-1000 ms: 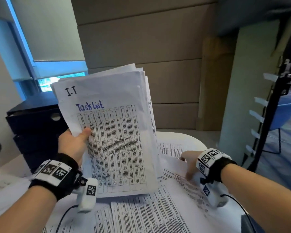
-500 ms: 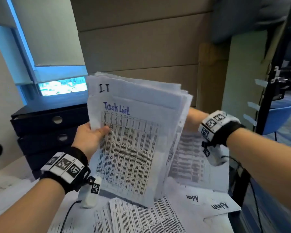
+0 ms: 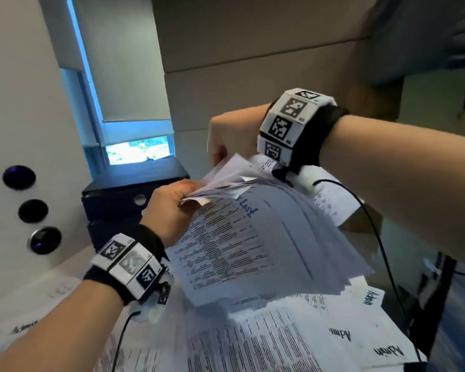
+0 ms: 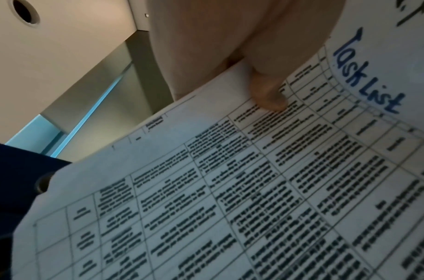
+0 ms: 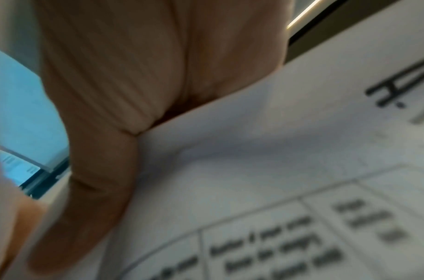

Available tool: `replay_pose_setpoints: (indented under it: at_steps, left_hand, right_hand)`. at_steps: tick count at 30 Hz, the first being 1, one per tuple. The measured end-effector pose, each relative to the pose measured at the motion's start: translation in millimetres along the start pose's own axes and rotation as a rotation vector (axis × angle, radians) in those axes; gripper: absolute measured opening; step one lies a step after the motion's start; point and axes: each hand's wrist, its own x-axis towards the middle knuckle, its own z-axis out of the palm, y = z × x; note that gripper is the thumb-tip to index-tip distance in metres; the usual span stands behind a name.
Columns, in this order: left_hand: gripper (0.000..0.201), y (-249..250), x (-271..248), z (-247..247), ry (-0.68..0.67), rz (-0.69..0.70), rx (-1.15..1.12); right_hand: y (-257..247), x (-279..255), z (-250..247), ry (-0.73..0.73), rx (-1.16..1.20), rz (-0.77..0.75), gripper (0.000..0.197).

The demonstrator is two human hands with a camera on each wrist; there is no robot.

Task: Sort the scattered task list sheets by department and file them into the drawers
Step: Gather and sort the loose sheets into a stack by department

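Your left hand grasps the stack of sheets at its left edge, centre frame, thumb pressed on the top "Task List" page. Your right hand grips the stack's upper edge; its fingers are hidden behind the paper. The stack hangs tilted above loose sheets on the table. The dark drawers, left of centre, are partly covered. The right wrist view is blurred.

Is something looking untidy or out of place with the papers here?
Yes. The held stack is fanned, its edges uneven and top corners curled between the left hand and right hand. Loose sheets lie overlapping at angles on the table, some marked Admin.
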Motion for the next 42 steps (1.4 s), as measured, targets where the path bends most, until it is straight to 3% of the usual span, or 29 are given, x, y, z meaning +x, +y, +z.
replay_pose_setpoints:
  at_steps: [3,6,10,14,16,17,20,22,24,25,28,29,33,38,42]
  left_hand:
    - [0.007,-7,-8,-7,0.050,-0.093,0.005]
    - [0.029,-23,-13,-15,0.153,-0.165,0.031]
    - [0.003,-56,-15,-22,0.353,-0.444,-0.056]
    - [0.006,-95,-19,-26,0.494,-0.665,-0.088]
    - [0.007,-96,-24,-25,0.515,-0.733,-0.102]
    - [0.013,-97,-26,-24,0.523,-0.757,-0.108]
    - [0.030,-101,-33,-19,0.562,-0.774,-0.151]
    - [0.032,-102,-36,-18,0.572,-0.763,-0.145]
    - [0.032,-104,-37,-18,0.569,-0.761,-0.141]
    - [0.032,-105,-38,-19,0.568,-0.765,-0.128]
    - [0.029,-108,-40,-22,0.580,-0.790,-0.087]
    - [0.029,-109,-40,-22,0.591,-0.797,-0.086]
    - [0.031,-114,-35,-23,0.620,-0.790,-0.066]
    - [0.032,-116,-22,-15,0.591,-0.753,-0.071]
    - [0.033,-124,-15,-7,0.558,-0.741,-0.080]
  right_hand:
    - [1,6,4,0.034,-0.073,-0.058,0.007]
    - [16,7,15,0.112,-0.048,-0.008,0.015]
    - [55,7,37,0.368,0.102,0.196,0.008]
    - [96,14,92,0.680,0.489,0.367,0.010]
    - [106,16,138,0.566,0.627,0.452,0.011]
    - [106,14,161,0.402,0.651,0.455,0.026]
    - [95,3,229,-0.215,0.783,0.387,0.098]
    - [85,-1,264,-0.412,0.761,0.388,0.120]
    - [79,0,286,-0.420,0.612,0.488,0.116]
    - [78,1,293,-0.392,0.550,0.551,0.102]
    - [92,7,310,-0.228,0.455,0.662,0.023]
    - [100,9,313,-0.204,0.432,0.678,0.012]
    - [151,8,321,-0.180,0.283,0.767,0.014]
    - [239,20,358,-0.414,0.139,0.782,0.033]
    - [239,31,360,-0.438,0.062,0.703,0.038]
